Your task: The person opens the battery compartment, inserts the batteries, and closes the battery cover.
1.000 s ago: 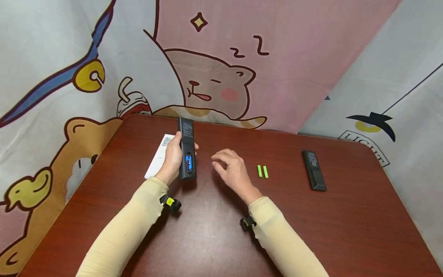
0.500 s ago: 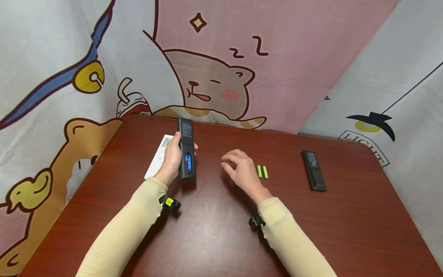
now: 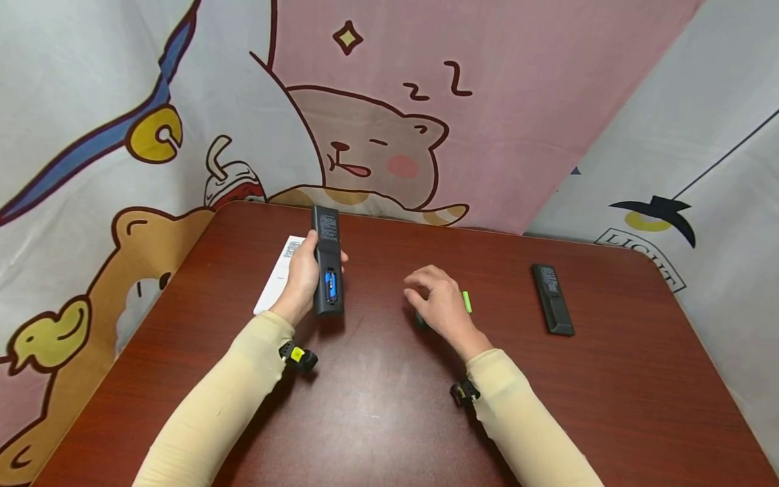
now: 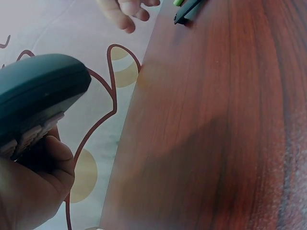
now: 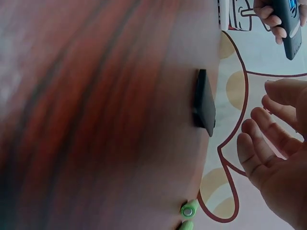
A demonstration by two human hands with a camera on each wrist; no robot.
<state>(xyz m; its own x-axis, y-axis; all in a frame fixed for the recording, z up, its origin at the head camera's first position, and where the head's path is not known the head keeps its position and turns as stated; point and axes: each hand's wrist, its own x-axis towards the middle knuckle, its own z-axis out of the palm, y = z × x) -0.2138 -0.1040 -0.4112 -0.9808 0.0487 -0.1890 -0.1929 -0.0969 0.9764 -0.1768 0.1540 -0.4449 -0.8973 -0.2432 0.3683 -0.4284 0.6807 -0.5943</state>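
My left hand [image 3: 301, 274] grips a black remote control [image 3: 328, 233], its back turned to the camera. The battery bay is uncovered, with blue battery [image 3: 331, 285] casing showing inside. In the left wrist view the remote [image 4: 43, 84] lies over the curled fingers. My right hand [image 3: 439, 303] hovers over the table, fingers loosely bent and holding nothing in the right wrist view. Below it, a small dark flat piece [image 5: 205, 103], like a battery cover, lies on the table, partly hidden in the head view. Beside the hand is a green battery [image 3: 466, 302]; another green battery [image 5: 189, 209] shows in the right wrist view.
A white flat item [image 3: 275, 281] with printing lies left of the left hand. Another black remote [image 3: 552, 299] lies back up on the right of the brown table [image 3: 365, 419]. A cartoon-printed cloth [image 3: 499, 122] hangs behind the table.
My right hand has moved rightward, uncovering part of the dark piece and now hiding one green battery in the head view. The left hand and its remote have stayed nearly still.
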